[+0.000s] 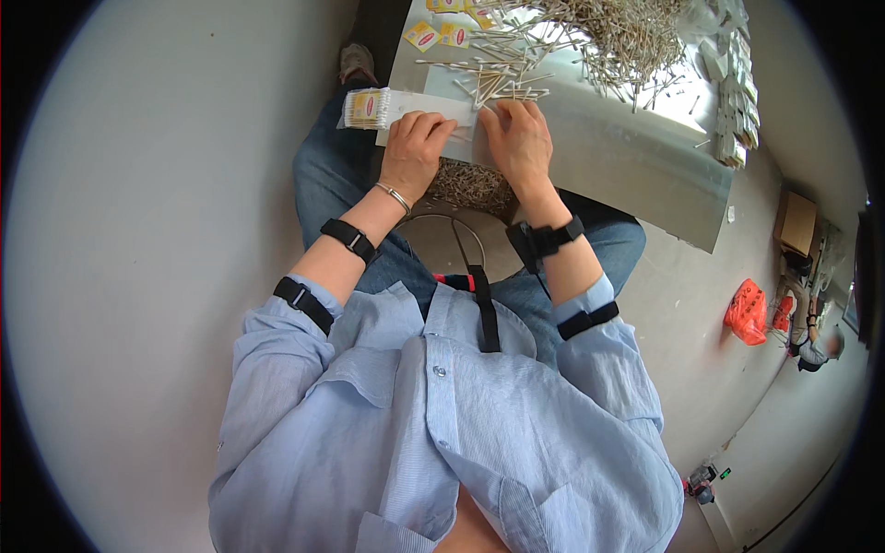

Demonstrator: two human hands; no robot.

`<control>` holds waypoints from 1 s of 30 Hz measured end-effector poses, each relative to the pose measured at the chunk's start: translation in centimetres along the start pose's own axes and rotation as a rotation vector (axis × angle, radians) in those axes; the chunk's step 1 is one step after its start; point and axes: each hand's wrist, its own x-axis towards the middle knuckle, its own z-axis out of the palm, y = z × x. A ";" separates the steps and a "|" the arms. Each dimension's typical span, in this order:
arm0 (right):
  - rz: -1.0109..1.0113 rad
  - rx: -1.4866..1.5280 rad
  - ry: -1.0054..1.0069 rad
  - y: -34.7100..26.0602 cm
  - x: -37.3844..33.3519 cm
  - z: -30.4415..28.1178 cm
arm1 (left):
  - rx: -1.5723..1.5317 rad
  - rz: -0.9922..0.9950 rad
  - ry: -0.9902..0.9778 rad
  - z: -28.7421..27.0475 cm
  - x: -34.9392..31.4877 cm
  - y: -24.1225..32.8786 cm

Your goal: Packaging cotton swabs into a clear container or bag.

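Note:
Both my hands work at the near edge of a metal-topped table [636, 152]. My left hand [417, 152] is closed in a pinch over a pale flat strip [431, 107]; what its fingertips hold is too small to make out. Close beside it, my right hand [522, 143] is closed too, with its fingertips near the strip's right end and their contents hidden. Loose cotton swabs [493, 81] lie just beyond the right fingers. Left of my left hand is a clear packet of cotton swabs [367, 109] with a yellow label, at the table's left edge.
A large heap of cotton swabs [636, 41] covers the far part of the table. Yellow label cards [422, 36] lie at the far left. Filled packets [735, 101] line the right edge. Below the table edge, a container holds more swabs [470, 187]. A red bag [747, 311] sits on the floor, near another person [813, 346].

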 end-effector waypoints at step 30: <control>-0.306 0.069 -0.002 1.1 -0.6 1.7 | -0.183 -0.098 -0.041 1.1 0.6 -1.4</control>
